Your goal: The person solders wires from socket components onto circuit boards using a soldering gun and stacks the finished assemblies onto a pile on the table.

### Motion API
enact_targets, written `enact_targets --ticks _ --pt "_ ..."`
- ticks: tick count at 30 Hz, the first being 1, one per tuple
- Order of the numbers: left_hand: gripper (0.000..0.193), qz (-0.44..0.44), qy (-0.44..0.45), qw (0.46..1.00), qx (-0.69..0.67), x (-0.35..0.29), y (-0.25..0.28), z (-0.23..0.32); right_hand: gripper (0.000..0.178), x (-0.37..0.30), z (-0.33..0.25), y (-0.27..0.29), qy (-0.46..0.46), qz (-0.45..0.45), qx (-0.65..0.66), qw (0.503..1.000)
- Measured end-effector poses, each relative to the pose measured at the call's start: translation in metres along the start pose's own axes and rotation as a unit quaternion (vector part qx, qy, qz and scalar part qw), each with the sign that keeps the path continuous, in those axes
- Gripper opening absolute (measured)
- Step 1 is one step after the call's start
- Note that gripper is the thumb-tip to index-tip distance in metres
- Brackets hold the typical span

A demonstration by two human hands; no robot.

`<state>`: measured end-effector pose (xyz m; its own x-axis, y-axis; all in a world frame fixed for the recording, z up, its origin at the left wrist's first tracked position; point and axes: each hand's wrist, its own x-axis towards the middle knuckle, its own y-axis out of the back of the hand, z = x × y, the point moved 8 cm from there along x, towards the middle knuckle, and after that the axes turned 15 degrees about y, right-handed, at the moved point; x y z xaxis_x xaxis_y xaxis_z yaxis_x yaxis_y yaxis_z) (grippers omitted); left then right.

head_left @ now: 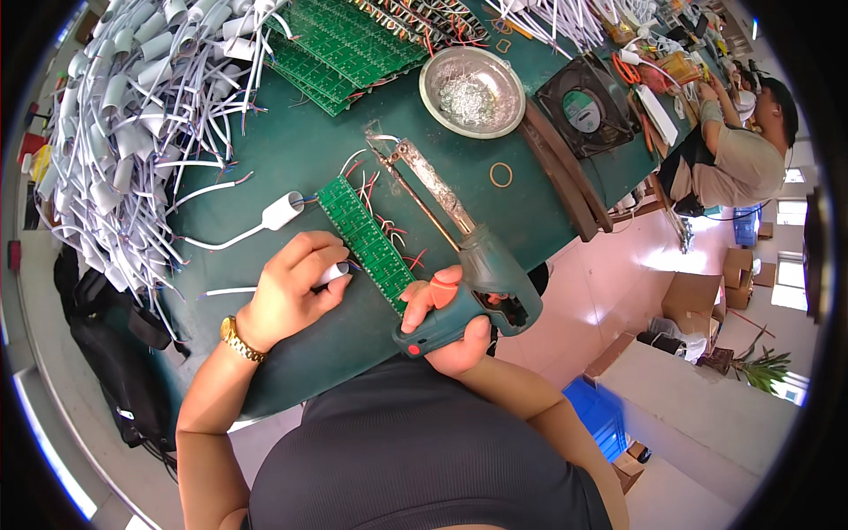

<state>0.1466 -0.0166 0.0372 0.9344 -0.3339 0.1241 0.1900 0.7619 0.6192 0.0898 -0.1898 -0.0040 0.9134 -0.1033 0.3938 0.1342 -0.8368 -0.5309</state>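
My left hand (296, 287) pinches a white plastic cap (333, 274) with a cable, close to the left edge of a green circuit board strip (364, 240). My right hand (452, 336) grips a dark green soldering gun (503, 269) with an orange trigger. Its metal tip points away from me, above the far end of the strip. Fingers of that hand come close to the strip's near end; whether they touch it I cannot tell. Another white cap (283, 212) on a cable lies left of the strip, its wires reaching the board. Thin red and white wires stick out along the right edge.
White capped cables (132, 132) are heaped at the left. Stacked green boards (331, 44) lie at the back, beside a metal bowl (426, 95) with silvery scraps. Rightward are a rubber band (501, 175), a brown bar (565, 181) and a black fan (609, 93). A person (738, 163) sits farther right.
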Motion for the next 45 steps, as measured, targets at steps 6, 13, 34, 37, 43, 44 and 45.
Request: enact_targets --ticks 6,13,34,37,43,44,45 --pt "0.04 -0.032 -0.088 0.989 0.116 -0.01 -0.011 0.018 0.067 -0.001 0.001 0.0 -0.009 -0.009 -0.001 1.0" --pt "0.034 0.053 0.014 0.995 0.088 -0.016 -0.009 0.004 0.065 0.005 -0.003 -0.004 -0.029 -0.045 -0.032 0.998" --pt "0.031 0.024 -0.011 0.994 0.105 -0.02 -0.006 0.009 0.059 0.014 -0.002 -0.015 -0.046 -0.09 -0.057 0.993" --pt "0.03 -0.013 -0.02 0.994 0.103 -0.023 -0.008 0.007 0.058 0.014 -0.001 -0.015 -0.035 -0.093 -0.069 0.993" --pt "0.028 -0.065 -0.072 0.969 0.228 -0.048 -0.014 0.018 0.055 0.018 -0.009 -0.016 -0.038 -0.078 -0.098 0.991" --pt "0.028 -0.057 -0.052 0.964 0.255 -0.052 -0.014 0.017 0.055 0.019 -0.011 -0.018 -0.036 -0.076 -0.098 0.992" --pt "0.029 -0.032 -0.051 0.965 0.255 -0.058 -0.017 0.016 0.055 0.021 -0.012 -0.018 -0.051 -0.061 -0.089 0.993"
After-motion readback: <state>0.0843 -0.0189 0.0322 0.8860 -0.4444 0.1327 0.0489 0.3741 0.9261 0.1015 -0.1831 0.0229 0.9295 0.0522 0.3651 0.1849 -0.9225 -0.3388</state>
